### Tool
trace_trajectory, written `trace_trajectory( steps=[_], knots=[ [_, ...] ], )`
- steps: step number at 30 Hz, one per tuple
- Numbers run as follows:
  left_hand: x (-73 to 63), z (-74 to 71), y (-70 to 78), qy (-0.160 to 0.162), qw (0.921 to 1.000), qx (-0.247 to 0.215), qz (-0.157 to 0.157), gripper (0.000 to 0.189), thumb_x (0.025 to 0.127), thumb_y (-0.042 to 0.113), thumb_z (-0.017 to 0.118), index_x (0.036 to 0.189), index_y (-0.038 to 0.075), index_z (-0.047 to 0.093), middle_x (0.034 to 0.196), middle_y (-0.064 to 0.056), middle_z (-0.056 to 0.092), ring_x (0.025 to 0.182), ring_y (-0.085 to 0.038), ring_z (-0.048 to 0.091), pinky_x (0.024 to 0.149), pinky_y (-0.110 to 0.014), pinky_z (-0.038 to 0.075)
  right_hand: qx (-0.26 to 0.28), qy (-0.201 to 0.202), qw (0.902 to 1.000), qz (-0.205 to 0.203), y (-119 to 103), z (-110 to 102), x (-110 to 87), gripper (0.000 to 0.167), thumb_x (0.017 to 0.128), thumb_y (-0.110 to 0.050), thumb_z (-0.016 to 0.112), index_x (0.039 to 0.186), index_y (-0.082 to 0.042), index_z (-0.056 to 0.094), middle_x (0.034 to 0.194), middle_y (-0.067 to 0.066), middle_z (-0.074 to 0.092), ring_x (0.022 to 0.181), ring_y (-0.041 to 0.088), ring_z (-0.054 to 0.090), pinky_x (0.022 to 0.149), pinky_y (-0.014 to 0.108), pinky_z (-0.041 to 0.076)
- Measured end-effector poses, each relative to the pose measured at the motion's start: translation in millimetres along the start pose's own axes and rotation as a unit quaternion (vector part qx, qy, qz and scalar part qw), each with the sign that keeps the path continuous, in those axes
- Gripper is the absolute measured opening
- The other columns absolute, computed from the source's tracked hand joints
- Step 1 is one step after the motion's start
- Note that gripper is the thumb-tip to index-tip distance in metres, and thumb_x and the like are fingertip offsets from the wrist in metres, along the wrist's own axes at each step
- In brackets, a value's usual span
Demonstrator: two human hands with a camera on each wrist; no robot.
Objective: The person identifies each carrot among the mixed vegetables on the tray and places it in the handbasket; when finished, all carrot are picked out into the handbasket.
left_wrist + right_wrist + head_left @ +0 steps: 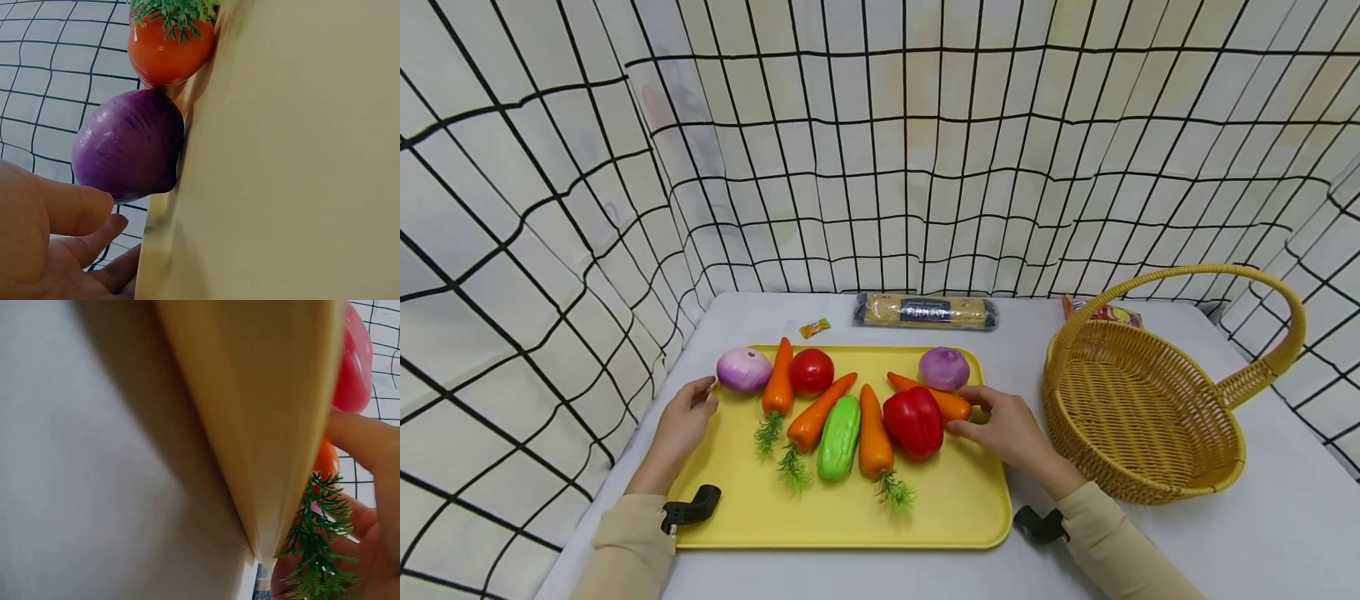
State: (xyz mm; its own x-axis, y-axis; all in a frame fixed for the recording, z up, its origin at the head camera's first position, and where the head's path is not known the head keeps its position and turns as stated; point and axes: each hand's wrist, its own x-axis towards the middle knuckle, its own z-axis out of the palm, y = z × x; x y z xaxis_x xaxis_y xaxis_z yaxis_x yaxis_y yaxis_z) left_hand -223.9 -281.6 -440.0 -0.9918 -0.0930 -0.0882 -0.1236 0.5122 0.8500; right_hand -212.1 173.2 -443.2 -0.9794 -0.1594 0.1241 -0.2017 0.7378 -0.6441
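A yellow tray [760, 517] bears several toy vegetables. My left hand [688, 417] is beside the purple and white onion [743, 370] at the tray's left edge, its fingers loosely bent. In the left wrist view the thumb lies close to the onion [128, 147]; nothing is held. My right hand [1011, 425] has thumb and fingers on either side of the right end of a carrot [951, 406], pinching it. The carrot's green top [322, 544] shows between them in the right wrist view. The red bell pepper [913, 422] partly covers this carrot.
On the tray also lie a tomato [812, 372], a green cucumber [838, 437], more carrots [875, 433] and a second onion [943, 368]. A wicker basket [1142, 408] stands on the right. Behind the tray are a pasta packet [925, 312] and a small candy [815, 327].
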Motion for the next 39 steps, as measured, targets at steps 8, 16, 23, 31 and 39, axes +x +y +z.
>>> trace_trajectory(
  steps=[8, 16, 23, 31, 39],
  knots=[
    [-0.1, -1.1, 4.6, 0.004, 1.0, 0.007, 0.004, 0.053, 0.104, 0.012, 0.038, 0.151, -0.007, 0.024, 0.152, -0.031, 0.027, 0.143, -0.044, 0.024, 0.114, -0.054, 0.029, -0.002, 0.005, 1.0, -0.007, 1.0, 2.6, 0.4, 0.049, 0.076, -0.038, 0.083, 0.118, -0.017, 0.07, 0.095, -0.004, 0.069, 0.08, 0.017, 0.055, 0.07, 0.029, 0.046],
    [0.4, -0.8, 2.7, 0.001, 1.0, 0.002, -0.004, 0.052, 0.104, 0.013, 0.038, 0.151, -0.007, 0.024, 0.152, -0.032, 0.027, 0.142, -0.044, 0.024, 0.115, -0.054, 0.029, 0.017, 0.017, 0.9997, -0.003, 2.9, 3.6, -2.8, 0.046, 0.079, -0.034, 0.082, 0.118, -0.015, 0.07, 0.097, -0.003, 0.07, 0.082, 0.015, 0.058, 0.073, 0.029, 0.05],
    [-0.1, 1.5, -1.4, 0.004, 1.0, 0.005, -0.002, 0.051, 0.104, 0.013, 0.038, 0.15, -0.007, 0.027, 0.151, -0.031, 0.029, 0.141, -0.044, 0.026, 0.114, -0.054, 0.029, 0.024, 0.04, 0.9989, -0.011, 3.3, -2.5, -8.9, 0.04, 0.082, -0.026, 0.079, 0.12, -0.017, 0.068, 0.1, -0.001, 0.072, 0.083, 0.015, 0.063, 0.074, 0.031, 0.054],
    [-1.2, 3.1, -3.3, 0.011, 0.9999, 0.006, 0.004, 0.049, 0.103, 0.009, 0.038, 0.148, -0.008, 0.03, 0.149, -0.032, 0.031, 0.139, -0.044, 0.03, 0.113, -0.053, 0.031, 0.081, 0.095, 0.9911, -0.046, 2.4, -11.8, -16.5, 0.039, 0.082, -0.014, 0.078, 0.119, -0.01, 0.066, 0.107, 0.009, 0.071, 0.09, 0.02, 0.069, 0.079, 0.034, 0.06],
    [-1.7, 1.3, -4.7, 0.009, 0.9999, 0.002, 0.003, 0.05, 0.103, 0.011, 0.037, 0.149, -0.007, 0.03, 0.151, -0.032, 0.029, 0.139, -0.044, 0.028, 0.113, -0.055, 0.03, 0.109, 0.131, 0.9826, -0.074, -3.5, -25.1, -23.1, 0.041, 0.081, -0.005, 0.077, 0.12, -0.009, 0.065, 0.114, 0.009, 0.068, 0.098, 0.024, 0.068, 0.08, 0.034, 0.059]
  ],
)
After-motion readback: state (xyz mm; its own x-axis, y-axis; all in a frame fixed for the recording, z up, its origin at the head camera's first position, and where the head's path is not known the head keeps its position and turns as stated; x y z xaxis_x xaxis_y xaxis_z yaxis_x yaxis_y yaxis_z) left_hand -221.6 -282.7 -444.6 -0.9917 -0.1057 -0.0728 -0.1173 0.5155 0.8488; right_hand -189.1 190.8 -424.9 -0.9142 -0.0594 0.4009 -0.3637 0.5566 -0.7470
